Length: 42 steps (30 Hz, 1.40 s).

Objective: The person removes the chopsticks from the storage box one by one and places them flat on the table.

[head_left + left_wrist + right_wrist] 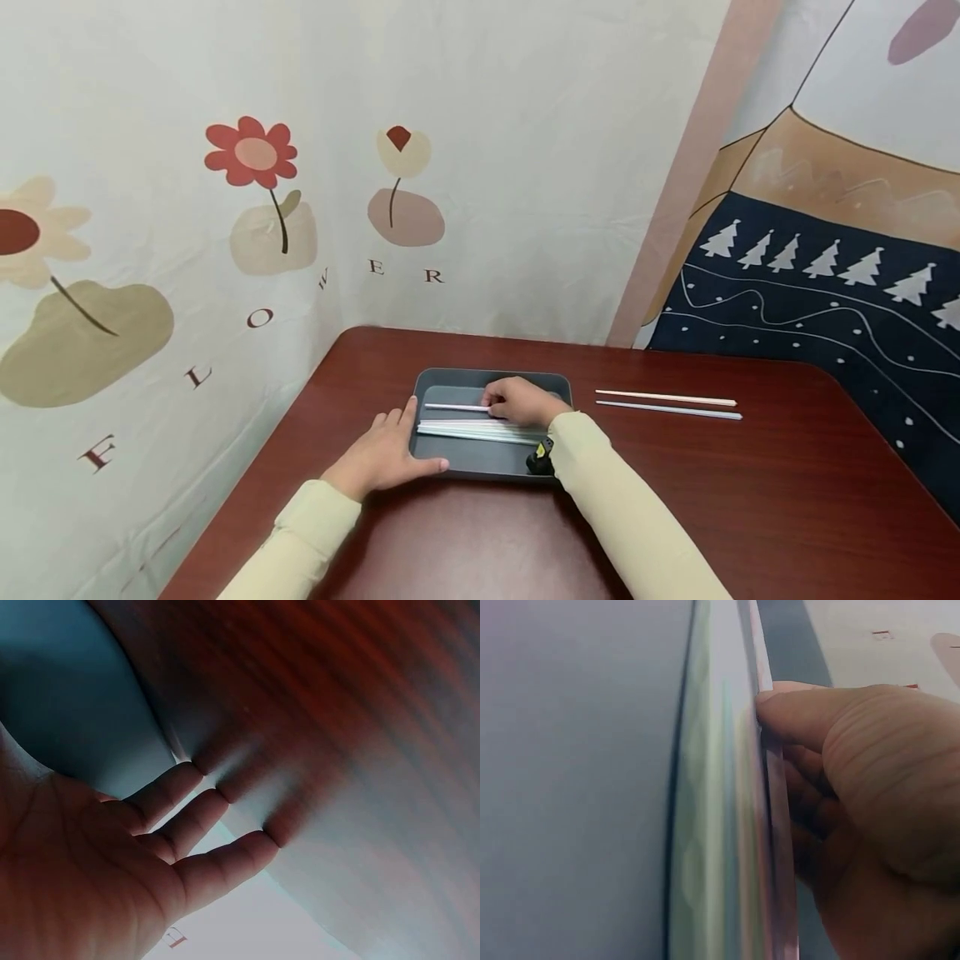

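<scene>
A dark grey rectangular tray [480, 460] lies on the table, with several pale chopsticks [472, 431] side by side across its middle. Over the tray's far half, my right hand [525, 402] pinches a light chopstick [453, 407] between thumb and fingers, apart from the others. In the right wrist view the thumb presses on this chopstick [779, 840], just beside the blurred bundle [724, 825]. My left hand [378, 450] rests at the tray's left edge, fingers extended and thumb along the near rim. Its straight fingers [217, 866] show in the left wrist view.
Right of the tray, a cream-pink chopstick [663, 397] and a blue chopstick [667, 409] lie nearly parallel on the reddish-brown table [750, 500]. Behind the table hangs a pale flower-print cloth [510, 250]; a dark tree-print cloth [795, 292] hangs at the right.
</scene>
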### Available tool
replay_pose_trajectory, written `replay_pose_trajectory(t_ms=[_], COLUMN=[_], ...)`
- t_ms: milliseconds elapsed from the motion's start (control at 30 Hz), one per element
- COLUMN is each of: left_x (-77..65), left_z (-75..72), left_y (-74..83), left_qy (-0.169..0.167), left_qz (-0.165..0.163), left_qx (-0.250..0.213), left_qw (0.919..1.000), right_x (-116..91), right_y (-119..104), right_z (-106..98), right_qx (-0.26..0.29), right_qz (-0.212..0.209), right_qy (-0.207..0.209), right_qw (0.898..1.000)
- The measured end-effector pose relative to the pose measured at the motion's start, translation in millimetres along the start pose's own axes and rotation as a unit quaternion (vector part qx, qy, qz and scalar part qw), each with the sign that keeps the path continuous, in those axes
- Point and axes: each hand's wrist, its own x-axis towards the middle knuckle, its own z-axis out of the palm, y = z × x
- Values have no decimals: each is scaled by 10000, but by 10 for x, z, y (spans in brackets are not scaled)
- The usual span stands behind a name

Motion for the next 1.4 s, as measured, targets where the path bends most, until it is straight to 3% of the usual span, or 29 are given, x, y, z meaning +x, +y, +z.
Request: replay_pose_trajectory(t_ms=[267, 767, 1033, 1400], left_x=[12, 62, 44, 4], left_z=[-15, -12, -26, -33], left_y=[35, 29, 9, 1], left_qy=[-32, 25, -8, 71], left_qz=[17, 71, 142, 236], left_qx=[67, 77, 22, -144], left_qw=[10000, 9999, 9999, 9996], right_x=[-85, -308, -659, -1191], right_y=[-75, -226, -44, 392], right_z=[-106, -513, -665, -845], right_qx=[93, -641, -694, -679], right_qz=[-33, -824, -441, 40], right_qy=[46, 727, 996, 1272], right_qw=[9999, 9919, 9916, 9895])
